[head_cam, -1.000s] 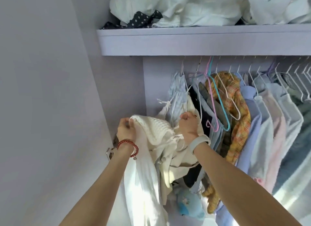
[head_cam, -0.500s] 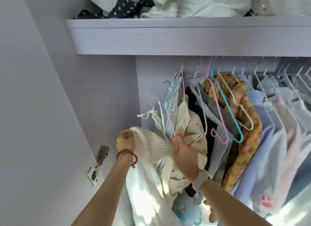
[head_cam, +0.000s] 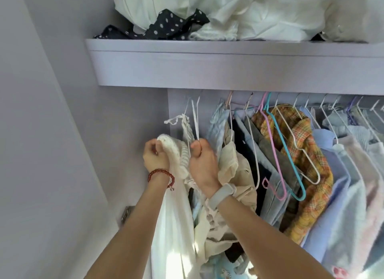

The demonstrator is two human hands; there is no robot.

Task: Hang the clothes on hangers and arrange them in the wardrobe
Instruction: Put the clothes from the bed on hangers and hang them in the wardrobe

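A cream knitted garment point(head_cam: 176, 154) with a long white skirt part point(head_cam: 172, 226) hangs at the left end of the wardrobe row. My left hand point(head_cam: 155, 156), with a red bead bracelet, is closed on the garment's left shoulder. My right hand point(head_cam: 202, 162), with a pale wristband, grips the garment's right side together with its white wire hanger point(head_cam: 194, 120), whose hook rises toward the hidden rail under the shelf. White strap ties point(head_cam: 176, 119) dangle beside the hook.
Many hung clothes fill the rail to the right: a beige top point(head_cam: 232, 164), an orange plaid shirt point(head_cam: 307, 154), light blue shirts point(head_cam: 336, 185), empty pink and teal hangers point(head_cam: 276, 145). A shelf point(head_cam: 228, 68) above holds white bundles and dotted dark cloth point(head_cam: 164, 27). The wardrobe side wall point(head_cam: 124, 133) is at left.
Both hands have risen with the cream garment, and the right hand has shifted from the fabric to the hanger wire near the hook. The camera tilted upward.
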